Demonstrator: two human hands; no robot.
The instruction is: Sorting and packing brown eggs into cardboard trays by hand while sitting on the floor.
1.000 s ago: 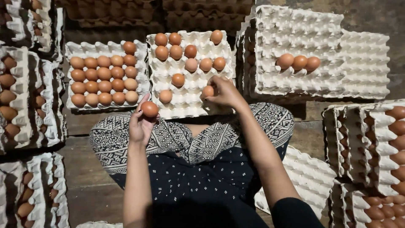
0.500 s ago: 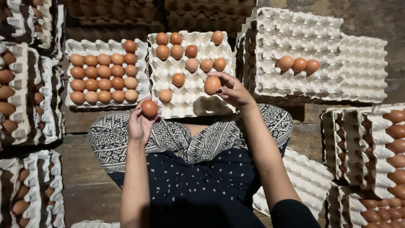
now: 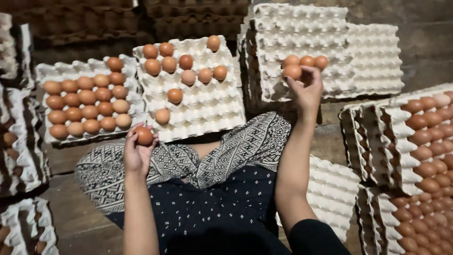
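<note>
Wooden floor (image 3: 71, 222) carries everything; I sit on it, patterned trousers (image 3: 236, 151) across the middle of the view.

Tall stack of empty pulp trays (image 3: 358, 56) at the far right of the floor, three brown eggs (image 3: 309, 61) resting in cups near its front left corner. More stacked trays, filled with eggs (image 3: 424, 141), along the right edge. Part-filled stacks (image 3: 19, 137) line the left edge.

Middle tray (image 3: 207, 99), straight ahead of my knees: eggs scattered over the far rows, two singles nearer me, the near rows bare. Left tray (image 3: 61, 71), just beside it: four rows packed with brown eggs, two more at its far right corner.

My right hand (image 3: 306, 89) is raised over the near left corner of the tall stack, fingers closed round one brown egg (image 3: 292, 72), which sits just in front of the three in the cups; I cannot tell if it touches them.

My left hand (image 3: 138, 151) hovers above my left knee, at the near edge of the middle tray, curled round a darker brown egg (image 3: 144, 136) held at the fingertips.
</note>
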